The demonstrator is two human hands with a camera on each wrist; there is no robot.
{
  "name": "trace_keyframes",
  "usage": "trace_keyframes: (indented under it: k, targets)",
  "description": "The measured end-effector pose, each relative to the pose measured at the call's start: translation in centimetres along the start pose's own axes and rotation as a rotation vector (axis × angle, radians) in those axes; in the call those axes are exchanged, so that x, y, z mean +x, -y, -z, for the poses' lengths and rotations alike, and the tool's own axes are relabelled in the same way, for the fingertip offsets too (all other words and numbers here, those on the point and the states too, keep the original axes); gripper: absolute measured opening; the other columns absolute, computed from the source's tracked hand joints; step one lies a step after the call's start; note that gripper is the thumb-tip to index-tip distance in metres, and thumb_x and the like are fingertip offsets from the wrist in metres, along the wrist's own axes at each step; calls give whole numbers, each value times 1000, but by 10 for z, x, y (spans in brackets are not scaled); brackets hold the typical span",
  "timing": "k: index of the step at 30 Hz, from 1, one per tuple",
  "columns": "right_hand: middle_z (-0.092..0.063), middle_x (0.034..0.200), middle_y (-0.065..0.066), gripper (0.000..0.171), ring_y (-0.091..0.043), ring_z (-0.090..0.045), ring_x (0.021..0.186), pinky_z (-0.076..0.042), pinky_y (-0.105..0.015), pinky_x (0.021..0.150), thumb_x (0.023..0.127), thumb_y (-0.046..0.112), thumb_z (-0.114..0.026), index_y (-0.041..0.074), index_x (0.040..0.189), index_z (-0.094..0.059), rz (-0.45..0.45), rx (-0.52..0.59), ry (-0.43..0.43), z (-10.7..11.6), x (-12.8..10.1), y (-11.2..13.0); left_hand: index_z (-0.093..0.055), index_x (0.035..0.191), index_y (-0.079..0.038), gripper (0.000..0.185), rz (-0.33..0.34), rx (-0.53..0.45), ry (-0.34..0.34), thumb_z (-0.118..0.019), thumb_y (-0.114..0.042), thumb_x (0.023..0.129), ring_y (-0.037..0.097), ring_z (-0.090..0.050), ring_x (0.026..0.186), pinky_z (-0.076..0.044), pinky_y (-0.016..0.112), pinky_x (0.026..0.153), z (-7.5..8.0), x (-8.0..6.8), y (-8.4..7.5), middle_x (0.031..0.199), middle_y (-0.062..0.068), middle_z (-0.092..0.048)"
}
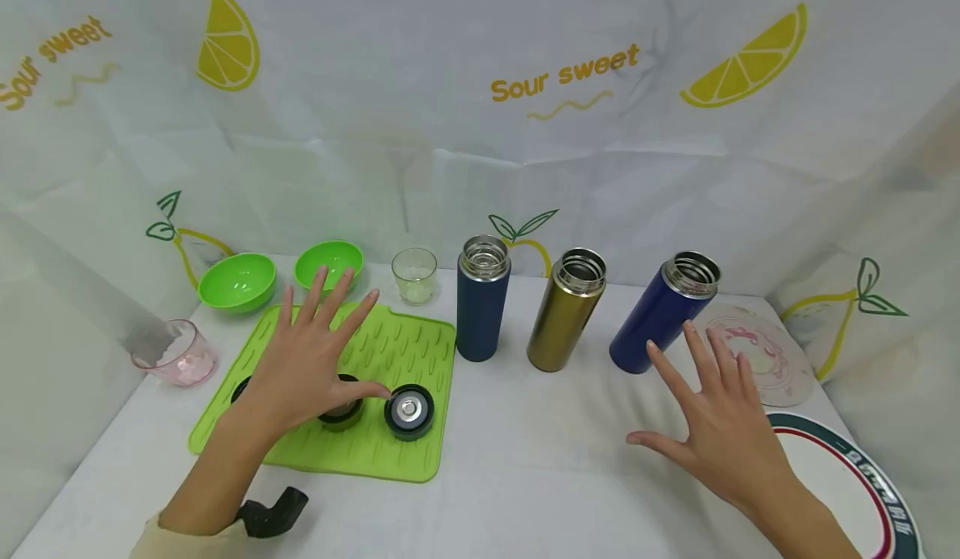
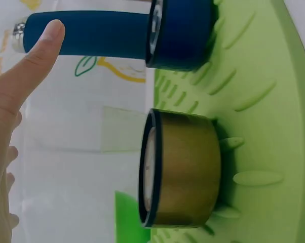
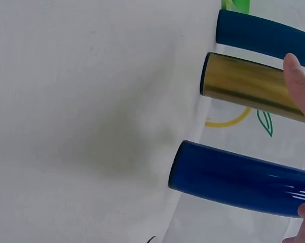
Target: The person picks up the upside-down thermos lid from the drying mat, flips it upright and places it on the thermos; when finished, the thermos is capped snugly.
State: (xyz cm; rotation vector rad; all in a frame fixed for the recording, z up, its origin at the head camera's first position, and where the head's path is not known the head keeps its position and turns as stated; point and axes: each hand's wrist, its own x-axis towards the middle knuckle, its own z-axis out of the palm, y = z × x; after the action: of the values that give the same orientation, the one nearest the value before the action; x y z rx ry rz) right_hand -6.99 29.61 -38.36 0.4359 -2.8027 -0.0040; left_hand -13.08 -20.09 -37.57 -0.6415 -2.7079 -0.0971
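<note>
My left hand [image 1: 303, 367], fingers spread and holding nothing, is over a green ribbed mat [image 1: 405, 342]. Below and around it on the mat are bottle lids: a navy lid [image 1: 408, 411], a gold lid [image 2: 185, 169], and a third lid [image 1: 240, 387] mostly hidden by the hand. Three lidless insulated bottles stand to the right of the mat: a dark navy bottle [image 1: 482, 313], a gold bottle [image 1: 564, 321] and a bright blue bottle [image 1: 658, 319]. My right hand [image 1: 723, 438], also spread and without anything in it, is in front of the blue bottle.
Two green bowls [image 1: 238, 282] and a clear glass [image 1: 415, 277] stand behind the mat. A pinkish glass [image 1: 183, 361] is at the left. On the right lie a pink-patterned plate [image 1: 757, 357] and a white plate with a dark rim [image 1: 832, 488]. White printed cloth [image 1: 390, 59] hangs behind.
</note>
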Motion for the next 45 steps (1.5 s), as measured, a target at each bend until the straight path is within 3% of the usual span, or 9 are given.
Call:
trace_keyframes:
  k: [6, 14, 19, 24, 32, 35, 40, 42, 45]
  targets:
    - [-22, 169, -19, 108, -41, -20, 153, -3, -61, 131, 75, 87, -60, 27, 161, -33, 56, 44, -93, 4, 1, -1, -30, 162, -23, 119, 0, -82, -35, -65, -87, 68, 35, -9, 162, -23, 76, 118, 15, -14, 4, 174, 9, -11]
    - [-32, 164, -22, 102, -42, -28, 148, 0, -50, 134, 81, 92, -43, 25, 158, -39, 114, 78, -170, -1, 3, -3, -40, 158, -19, 117, 32, -184, -132, -76, -80, 64, 43, -42, 140, -40, 63, 107, 18, -38, 15, 161, 17, -39]
    - [-30, 165, -21, 102, -40, -24, 152, 0, -50, 134, 81, 91, -45, 26, 159, -37, 112, 86, -174, -2, 4, -3, -36, 160, -22, 118, 132, -247, -84, -86, -67, 62, 46, -40, 140, -38, 70, 104, 16, -54, 26, 159, 17, -41]
    - [-30, 165, -20, 101, -40, -22, 154, -5, -58, 132, 82, 91, -43, 25, 159, -37, 98, 97, -162, -4, 3, 0, -35, 160, -24, 116, 265, -423, -52, -94, -48, 63, 46, -36, 142, -36, 73, 101, 12, -73, 35, 161, 17, -37]
    - [-33, 164, -19, 99, -42, -28, 149, -11, -59, 131, 83, 90, -39, 26, 158, -40, 90, 115, -178, -8, 0, 2, -40, 157, -11, 101, 412, -537, -63, -92, -28, 72, 52, -40, 137, -34, 76, 102, -3, -99, 52, 154, 26, -42]
    - [-35, 162, -19, 98, -42, -31, 145, -16, -61, 129, 83, 89, -44, 26, 157, -41, 76, 132, -171, -10, -2, 3, -39, 157, -8, 103, 463, -529, -37, -93, -28, 71, 53, -46, 130, -40, 70, 98, -10, -106, 56, 152, 29, -43]
    - [-40, 159, -18, 97, -41, -33, 143, -28, -66, 122, 79, 74, -70, 25, 157, -41, 38, 185, -128, -14, -7, 6, -41, 154, -3, 99, 565, -534, 29, -92, -31, 74, 48, -54, 124, -48, 17, 89, -19, -114, 61, 148, 30, -48]
    - [-42, 157, -17, 98, -41, -35, 142, -37, -69, 113, 76, 64, -79, 24, 157, -42, 30, 216, -123, -16, -7, 7, -43, 152, -1, 94, 606, -535, 65, -89, -34, 77, 49, -54, 125, -47, 16, 89, -21, -115, 62, 147, 31, -50]
    - [-44, 156, -15, 101, -39, -36, 141, -47, -69, 98, 72, 54, -87, 23, 157, -42, 19, 249, -118, -18, -6, 9, -47, 150, 1, 89, 643, -537, 108, -86, -38, 80, 53, -57, 123, -51, 43, 97, -23, -116, 64, 144, 32, -53]
